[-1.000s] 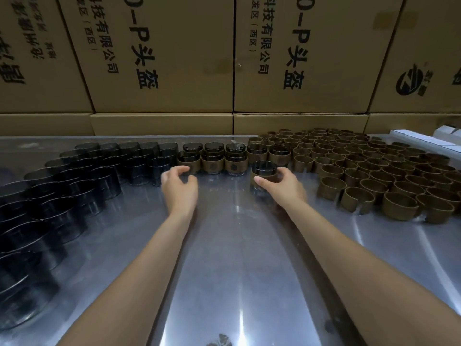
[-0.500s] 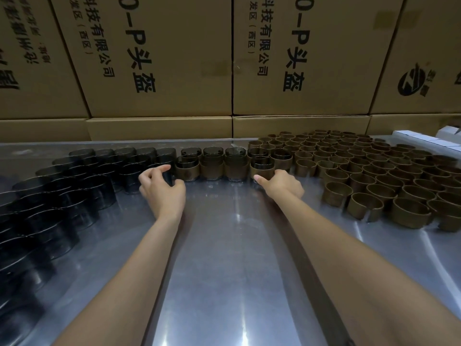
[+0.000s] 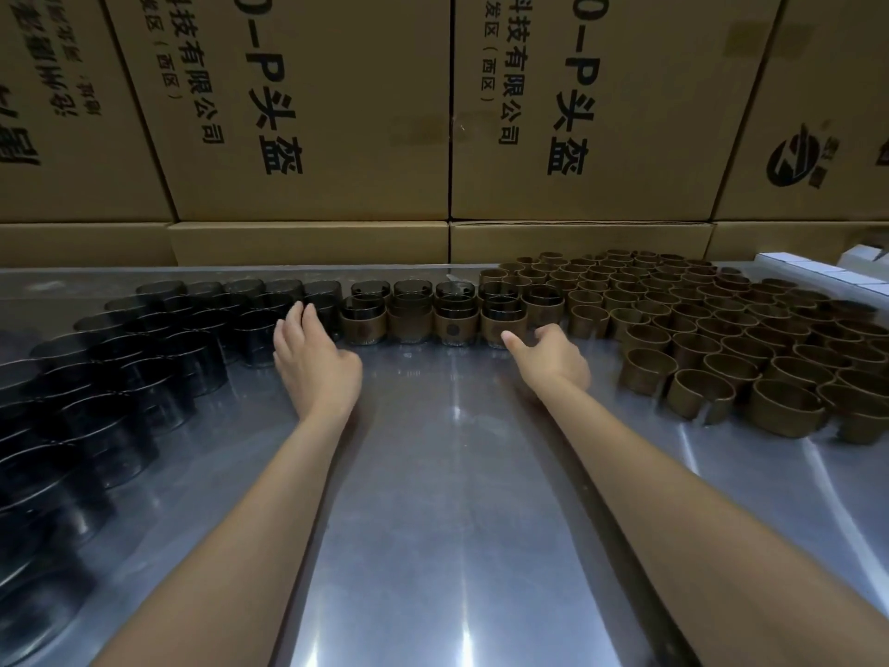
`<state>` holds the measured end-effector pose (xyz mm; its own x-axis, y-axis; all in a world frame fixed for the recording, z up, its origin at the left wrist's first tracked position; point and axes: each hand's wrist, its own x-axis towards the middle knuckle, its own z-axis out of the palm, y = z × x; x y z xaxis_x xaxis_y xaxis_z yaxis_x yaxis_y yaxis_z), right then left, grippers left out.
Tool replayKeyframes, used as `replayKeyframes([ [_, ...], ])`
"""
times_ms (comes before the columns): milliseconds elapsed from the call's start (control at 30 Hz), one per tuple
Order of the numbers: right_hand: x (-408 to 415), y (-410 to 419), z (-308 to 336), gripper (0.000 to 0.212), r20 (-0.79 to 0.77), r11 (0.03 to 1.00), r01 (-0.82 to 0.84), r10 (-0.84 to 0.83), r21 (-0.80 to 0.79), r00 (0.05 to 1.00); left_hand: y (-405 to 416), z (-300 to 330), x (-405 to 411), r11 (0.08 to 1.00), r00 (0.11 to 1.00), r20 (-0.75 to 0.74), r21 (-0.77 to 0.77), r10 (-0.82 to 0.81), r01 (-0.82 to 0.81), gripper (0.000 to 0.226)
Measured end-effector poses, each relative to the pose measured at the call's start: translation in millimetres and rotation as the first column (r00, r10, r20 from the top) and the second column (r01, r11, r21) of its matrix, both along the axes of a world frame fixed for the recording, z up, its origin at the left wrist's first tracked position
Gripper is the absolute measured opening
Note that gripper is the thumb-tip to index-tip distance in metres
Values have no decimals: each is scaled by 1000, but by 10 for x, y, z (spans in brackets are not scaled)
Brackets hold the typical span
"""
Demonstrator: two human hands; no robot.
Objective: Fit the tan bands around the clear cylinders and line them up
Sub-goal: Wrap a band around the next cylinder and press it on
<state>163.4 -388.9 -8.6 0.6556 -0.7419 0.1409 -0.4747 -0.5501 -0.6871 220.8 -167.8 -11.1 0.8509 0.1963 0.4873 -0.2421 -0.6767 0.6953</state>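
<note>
Several clear cylinders (image 3: 158, 358), dark-looking and bare, stand packed on the left of the steel table (image 3: 457, 474). Loose tan bands (image 3: 712, 329) fill the right side. Between them runs a row of banded cylinders (image 3: 409, 324). Its right end is a banded cylinder (image 3: 500, 320). My right hand (image 3: 553, 356) lies just in front of that one, thumb pointing left near its base, fingers loosely curled and holding nothing. My left hand (image 3: 312, 358) reaches forward, its straight fingertips at a bare cylinder (image 3: 320, 305) on the edge of the left group.
Large printed cardboard boxes (image 3: 312, 113) form a wall along the table's far edge. White boxes (image 3: 818, 272) lie at the far right. Bare table surface stretches between my forearms toward me.
My right hand pushed the banded cylinder forward into the row's right end and let go. My left hand moved left and forward to the bare cylinders.
</note>
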Motion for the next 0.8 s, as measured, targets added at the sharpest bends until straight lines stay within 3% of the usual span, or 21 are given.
replayKeyframes([
  [67,-120,-14,-54,48,195,987,-122,100,102,976,8,-21,-6,979,998,-50,203,24,-14,71],
  [133,-254,-15,-74,40,338,939,-285,210,190,917,10,-31,-63,956,996,-81,294,47,-21,67],
  [300,-544,48,-102,20,382,906,-404,330,130,863,23,-3,-239,931,999,5,361,51,-49,52],
  [433,-705,147,-109,22,303,888,-446,397,113,866,30,2,-475,946,997,37,319,-69,54,42],
  [533,-777,203,-98,38,167,831,-548,530,95,832,-12,-8,-715,941,968,85,267,-236,206,32],
  [700,-807,271,-79,84,-165,716,-662,642,-222,749,-292,-18,-1056,874,869,145,201,-473,442,16],
  [800,-800,262,-87,64,-125,719,-656,647,-227,752,-496,-9,-1170,841,830,133,68,-541,537,13],
])
